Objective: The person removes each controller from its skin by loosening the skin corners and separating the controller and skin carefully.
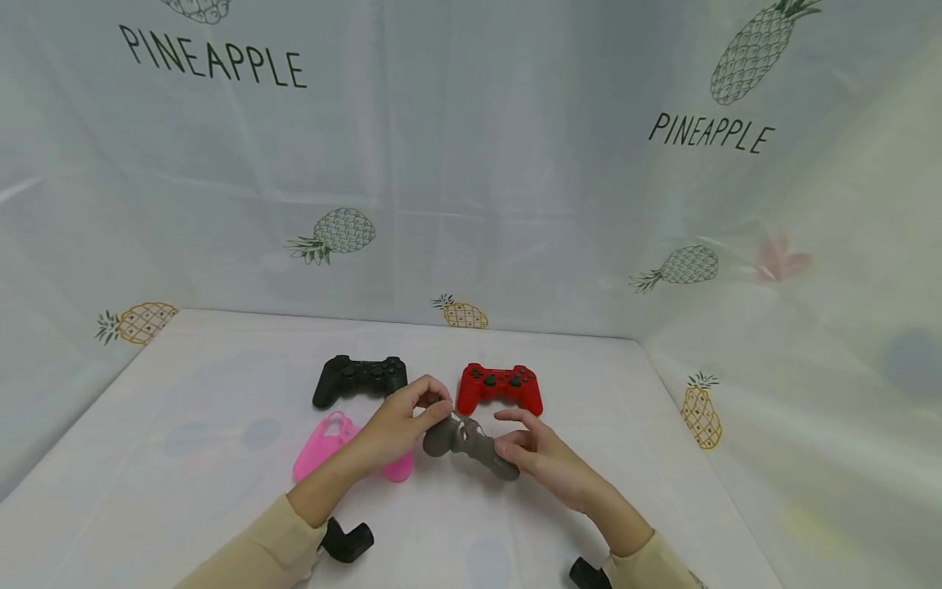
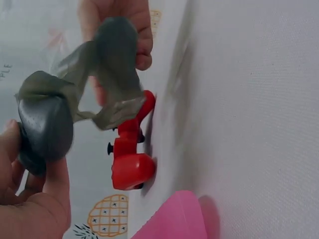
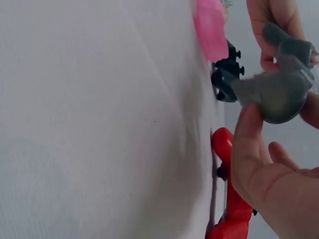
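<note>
Between both hands hangs a dark grey, soft rubbery controller cover (image 1: 471, 442), raised above the table and twisted, with openings in its middle. My left hand (image 1: 401, 421) pinches one rounded end between thumb and fingers. The other rounded end is gripped by my right hand (image 1: 548, 462), thumb on the near side. In the left wrist view the cover (image 2: 47, 122) looks thin and bent between its two lobes. A red game controller (image 1: 500, 384) lies just behind the hands. The black game controller (image 1: 361, 376) sits behind my left hand.
A pink rubbery controller cover (image 1: 316, 454) lies on the white table (image 1: 221, 409), partly hidden under my left forearm. Black camera mounts (image 1: 349, 541) show at both wrists. A pineapple-print curtain (image 1: 471, 164) hangs behind the table and along its sides.
</note>
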